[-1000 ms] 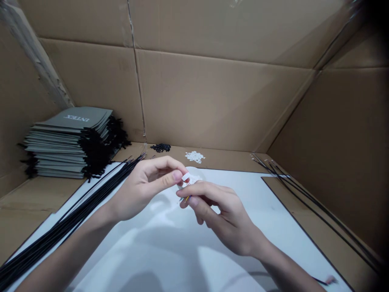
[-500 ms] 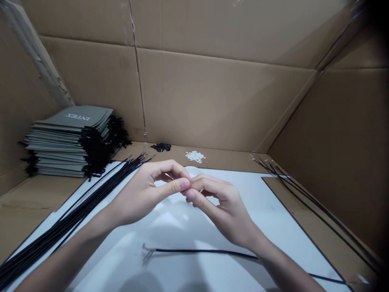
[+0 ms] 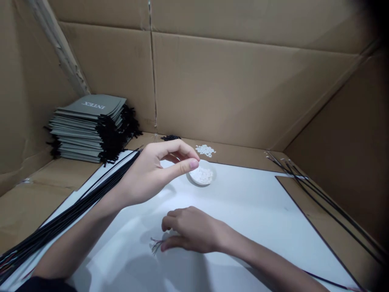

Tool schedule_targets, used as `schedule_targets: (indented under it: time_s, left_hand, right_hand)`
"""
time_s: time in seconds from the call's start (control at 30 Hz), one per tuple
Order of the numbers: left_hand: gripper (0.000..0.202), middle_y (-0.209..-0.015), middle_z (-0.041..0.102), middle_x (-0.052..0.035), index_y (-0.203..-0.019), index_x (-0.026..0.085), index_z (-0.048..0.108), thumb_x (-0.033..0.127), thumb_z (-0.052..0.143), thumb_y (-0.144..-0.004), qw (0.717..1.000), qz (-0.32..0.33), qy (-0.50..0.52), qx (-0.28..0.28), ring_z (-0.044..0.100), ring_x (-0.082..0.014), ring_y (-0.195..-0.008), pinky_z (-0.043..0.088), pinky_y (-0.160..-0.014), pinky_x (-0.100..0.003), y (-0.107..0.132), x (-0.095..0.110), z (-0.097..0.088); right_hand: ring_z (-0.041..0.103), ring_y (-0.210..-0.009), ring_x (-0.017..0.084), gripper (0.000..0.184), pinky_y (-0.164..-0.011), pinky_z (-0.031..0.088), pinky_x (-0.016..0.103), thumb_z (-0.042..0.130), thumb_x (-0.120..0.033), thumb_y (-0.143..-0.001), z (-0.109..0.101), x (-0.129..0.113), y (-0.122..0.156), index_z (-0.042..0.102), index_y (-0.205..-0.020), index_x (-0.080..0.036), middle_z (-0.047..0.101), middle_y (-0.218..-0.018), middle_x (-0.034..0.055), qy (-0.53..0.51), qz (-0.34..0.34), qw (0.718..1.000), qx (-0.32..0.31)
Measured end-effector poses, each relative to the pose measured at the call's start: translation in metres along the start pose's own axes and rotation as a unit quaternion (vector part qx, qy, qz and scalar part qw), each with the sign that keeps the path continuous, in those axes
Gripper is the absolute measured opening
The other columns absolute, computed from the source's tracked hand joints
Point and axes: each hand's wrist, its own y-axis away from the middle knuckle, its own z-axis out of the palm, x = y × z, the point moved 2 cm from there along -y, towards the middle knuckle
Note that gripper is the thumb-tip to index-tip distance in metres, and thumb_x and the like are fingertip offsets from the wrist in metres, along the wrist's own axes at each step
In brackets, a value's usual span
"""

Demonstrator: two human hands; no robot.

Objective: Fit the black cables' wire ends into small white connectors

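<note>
My left hand (image 3: 161,170) is raised over the board with thumb and forefinger pinched together. Anything between those fingertips is too small to make out. Beyond them stands a small white dish (image 3: 202,174) of white bits, its left edge partly covered by the fingertips. Lower down, my right hand (image 3: 194,229) is over a black cable (image 3: 325,279), thumb and curled fingers apart around its end. The cable's bare thin wires (image 3: 156,245) fan out just left of the thumb; its middle is hidden under my hand and forearm.
A stack of grey INTEX sheets (image 3: 91,107) with black tassels stands back left. A bundle of black cables (image 3: 100,190) lies along the left. Behind are a white pile (image 3: 206,150) and a black pile (image 3: 170,138). More cables (image 3: 322,202) lie right; cardboard walls (image 3: 227,89) surround the board (image 3: 252,202).
My hands have parted. The right hand has dropped from the left fingertips to the cable end, while the left stays raised and pinched. The dish now shows, and the view has shifted slightly.
</note>
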Motion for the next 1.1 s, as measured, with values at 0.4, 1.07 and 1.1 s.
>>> schedule_targets:
  time_s: [0.4, 1.07, 1.1]
  left_hand:
    - [0.005, -0.086, 0.074, 0.0012, -0.088, 0.02, 0.07, 0.019, 0.067, -0.092, 0.991, 0.099, -0.056, 0.068, 0.069, -0.0131, -0.08, 0.056, -0.075, -0.022, 0.004, 0.007, -0.005]
    - [0.022, -0.09, 0.072, -0.0022, -0.103, 0.021, 0.066, 0.027, 0.077, -0.085, 0.994, -0.022, 0.102, 0.013, 0.072, -0.0155, -0.075, 0.06, -0.063, -0.023, 0.012, 0.005, 0.019]
    - [0.022, -0.09, 0.072, -0.0023, -0.101, 0.021, 0.066, 0.026, 0.078, -0.084, 0.993, -0.022, 0.112, 0.02, 0.072, -0.0156, -0.076, 0.06, -0.062, -0.023, 0.012, 0.004, 0.021]
  right_hand:
    - [0.065, -0.077, 0.013, 0.011, -0.066, 0.047, 0.024, 0.045, -0.025, -0.106, -0.03, 0.002, 0.01, 0.055, -0.104, -0.02, 0.07, -0.092, 0.0002, -0.044, 0.007, 0.994, 0.099]
    - [0.063, -0.056, 0.01, 0.004, -0.051, 0.055, 0.023, 0.063, -0.024, -0.096, -0.072, -0.019, 0.054, 0.066, -0.094, -0.021, 0.069, -0.081, 0.0009, -0.218, 0.005, 0.809, 0.546]
    - [0.063, -0.057, 0.01, 0.004, -0.052, 0.056, 0.023, 0.064, -0.024, -0.095, -0.071, -0.019, 0.054, 0.066, -0.095, -0.021, 0.07, -0.082, 0.0012, -0.226, 0.006, 0.804, 0.55]
